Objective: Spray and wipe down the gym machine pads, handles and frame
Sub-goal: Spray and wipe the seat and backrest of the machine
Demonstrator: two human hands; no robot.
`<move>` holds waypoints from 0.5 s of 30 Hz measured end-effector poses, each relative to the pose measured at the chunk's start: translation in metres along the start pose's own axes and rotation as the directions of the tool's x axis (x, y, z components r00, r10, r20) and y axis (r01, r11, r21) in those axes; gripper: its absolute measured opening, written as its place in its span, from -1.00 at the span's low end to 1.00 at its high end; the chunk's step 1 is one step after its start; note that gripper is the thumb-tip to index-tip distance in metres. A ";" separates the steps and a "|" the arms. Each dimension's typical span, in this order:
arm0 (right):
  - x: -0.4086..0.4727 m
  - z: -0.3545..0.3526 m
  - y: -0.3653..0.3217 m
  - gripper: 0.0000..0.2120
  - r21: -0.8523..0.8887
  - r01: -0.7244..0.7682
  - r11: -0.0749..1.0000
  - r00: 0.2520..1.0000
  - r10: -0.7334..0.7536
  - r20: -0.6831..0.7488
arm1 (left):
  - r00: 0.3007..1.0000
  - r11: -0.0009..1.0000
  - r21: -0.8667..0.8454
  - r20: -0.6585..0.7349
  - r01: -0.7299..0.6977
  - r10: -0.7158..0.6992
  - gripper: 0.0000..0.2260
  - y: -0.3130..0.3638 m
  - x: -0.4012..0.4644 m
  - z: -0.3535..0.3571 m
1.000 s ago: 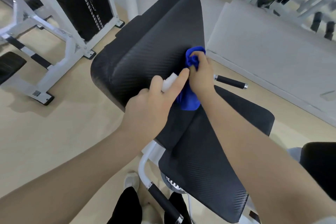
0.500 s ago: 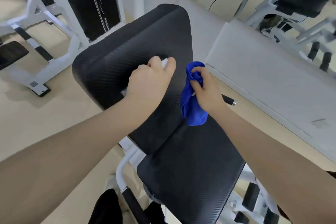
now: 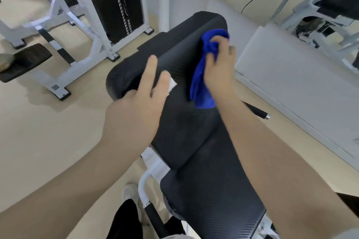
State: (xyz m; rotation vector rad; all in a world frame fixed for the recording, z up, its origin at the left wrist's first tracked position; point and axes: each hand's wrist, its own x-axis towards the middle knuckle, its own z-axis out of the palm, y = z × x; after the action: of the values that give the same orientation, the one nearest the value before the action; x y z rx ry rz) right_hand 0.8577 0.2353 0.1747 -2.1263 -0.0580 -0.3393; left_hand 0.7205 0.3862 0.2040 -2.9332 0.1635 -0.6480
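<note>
I find my right hand (image 3: 217, 64) bunched around the blue cloth (image 3: 202, 75), fingers curled into it, pressing it against the upper right part of the back pad (image 3: 180, 58); the loose end of the cloth hangs down toward the fold where the back pad meets the seat pad (image 3: 213, 190). My left hand (image 3: 136, 110) lies over the left side of the back pad with fingers nearly straight. A small white object (image 3: 172, 85) shows under its fingertips; I cannot tell whether it is the spray bottle, nor whether the hand truly grips it, as the view is blurred.

Assessment of progress: wiping of the back pad is in hand, near its top. I see no wet sheen or streaks that would confirm which areas are finished. By my judgement the seat pad, the black handle (image 3: 256, 111) on the right, the lower grip (image 3: 155, 217) and the white frame (image 3: 149, 172) remain to be treated.
</note>
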 end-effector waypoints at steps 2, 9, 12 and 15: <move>0.020 -0.009 0.006 -0.69 0.001 -0.125 0.992 0.992 0.125 -0.009 | 0.998 0.999 -0.034 0.063 -0.009 0.011 -0.53 0.003 0.005 -0.003; -0.044 0.008 -0.004 -0.71 -0.023 0.266 0.964 0.948 -0.257 0.185 | 0.994 0.990 -0.135 0.111 0.035 -0.020 -0.59 0.003 0.018 -0.009; 0.002 0.003 -0.003 -0.69 -0.014 0.042 0.999 0.999 -0.042 0.002 | 0.997 0.989 -0.150 0.078 0.016 -0.004 -0.54 -0.002 0.017 -0.003; 0.035 0.002 0.003 -0.69 0.078 -0.135 0.988 0.987 0.140 -0.075 | 0.996 0.992 -0.129 0.094 0.003 0.009 -0.51 -0.001 0.015 -0.004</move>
State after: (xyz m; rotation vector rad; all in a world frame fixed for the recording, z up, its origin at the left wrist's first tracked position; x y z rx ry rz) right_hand 0.8920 0.2319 0.1807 -2.0306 0.1209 -0.3353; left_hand 0.7322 0.3850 0.2140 -3.0793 0.2070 -0.5150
